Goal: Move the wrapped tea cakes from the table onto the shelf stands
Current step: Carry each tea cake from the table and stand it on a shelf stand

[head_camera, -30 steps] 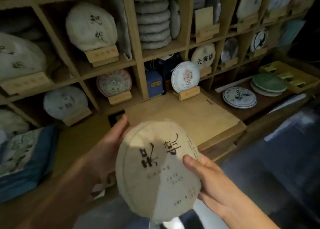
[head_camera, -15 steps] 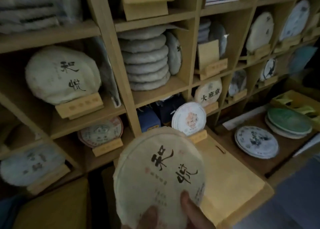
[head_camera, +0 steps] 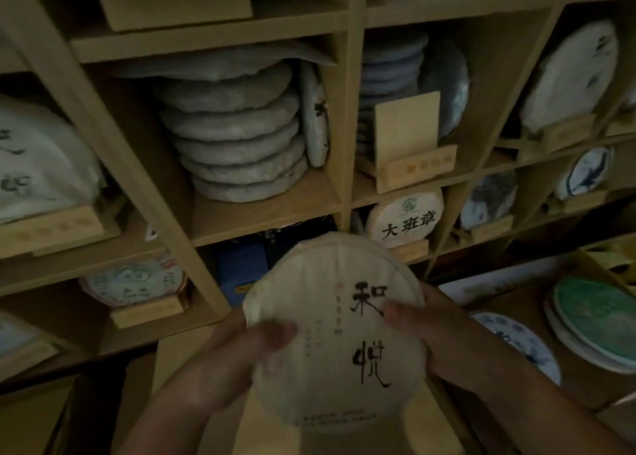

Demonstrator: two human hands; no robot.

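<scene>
I hold a round tea cake (head_camera: 335,330) wrapped in cream paper with two large black characters, upright and facing me, in front of the wooden shelf (head_camera: 347,110). My left hand (head_camera: 237,355) grips its left edge with the thumb on the front. My right hand (head_camera: 444,337) grips its right edge, thumb across the face. An empty wooden stand (head_camera: 418,165) with an upright back board sits in the compartment above and to the right. More wrapped cakes lie flat on the table (head_camera: 516,303) at lower right.
A stack of several grey wrapped cakes (head_camera: 237,145) fills the middle compartment. Other cakes rest on stands, such as the labelled one (head_camera: 406,219) just above the held cake and one (head_camera: 134,281) at lower left. A green cake (head_camera: 599,317) lies at the right edge.
The view has lifted toward the shelf and moved closer. The cake has turned upright with its characters straight, and both hands now show at its sides instead of one thumb at the bottom.
</scene>
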